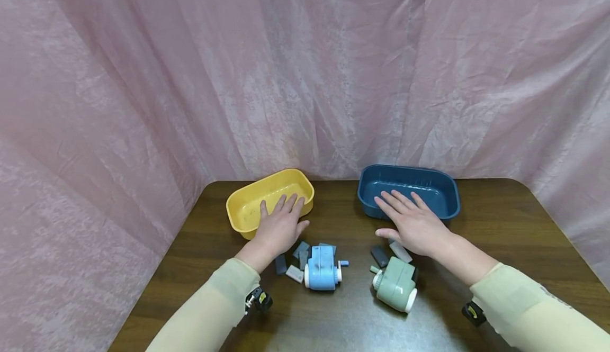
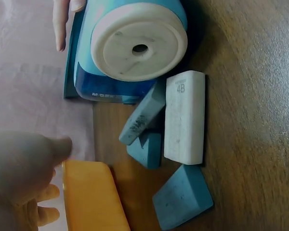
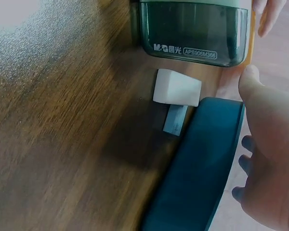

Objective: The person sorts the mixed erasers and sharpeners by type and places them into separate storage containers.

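Observation:
My left hand (image 1: 277,231) is held palm down with fingers spread, over the near side of a yellow bin (image 1: 237,208). Fingers also straight, my right hand (image 1: 418,229) extends over the front rim of a dark blue bin (image 1: 440,196). Both hands hold nothing; whether they touch the bins is unclear. A blue hand-crank pencil sharpener (image 1: 322,271) lies right of my left wrist, beside a white eraser (image 2: 184,118) marked 4B and several blue-grey erasers (image 2: 183,197). Below my right hand are a green crank pencil sharpener (image 1: 395,287), a pale eraser (image 3: 177,88) and a dark eraser (image 1: 379,256).
Everything stands on a brown wooden table (image 1: 495,209). Pink curtain (image 1: 333,77) hangs behind it and at the sides. The two bins sit near the table's back edge with a gap between them.

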The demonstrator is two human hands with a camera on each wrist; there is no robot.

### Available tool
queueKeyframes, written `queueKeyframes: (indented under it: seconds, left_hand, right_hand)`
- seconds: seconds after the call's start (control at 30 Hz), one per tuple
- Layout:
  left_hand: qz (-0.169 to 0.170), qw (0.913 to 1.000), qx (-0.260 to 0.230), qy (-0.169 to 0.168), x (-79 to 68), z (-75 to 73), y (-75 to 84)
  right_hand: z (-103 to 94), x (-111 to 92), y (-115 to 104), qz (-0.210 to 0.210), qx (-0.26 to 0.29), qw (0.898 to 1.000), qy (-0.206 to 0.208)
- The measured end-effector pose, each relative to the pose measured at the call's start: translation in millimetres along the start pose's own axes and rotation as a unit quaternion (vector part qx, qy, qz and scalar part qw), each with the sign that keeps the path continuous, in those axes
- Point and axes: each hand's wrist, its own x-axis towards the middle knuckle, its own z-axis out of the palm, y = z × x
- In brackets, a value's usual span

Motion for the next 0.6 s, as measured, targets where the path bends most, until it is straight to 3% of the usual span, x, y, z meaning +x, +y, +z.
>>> queueKeyframes:
  seconds: [0.33,0.6]
  left_hand:
    - [0.008,0.9999,0.005,0.008,2.4,4.2,-3.0]
    - [0.02,0.9997,-0.009,0.008,7.0,8.4,-7.9]
  right_hand:
    - [4.3,-2.4,3.0,0.009,0.023,1.0,-0.015]
    - [9.3,-3.6,9.3,0.003,0.033,0.999,-0.003]
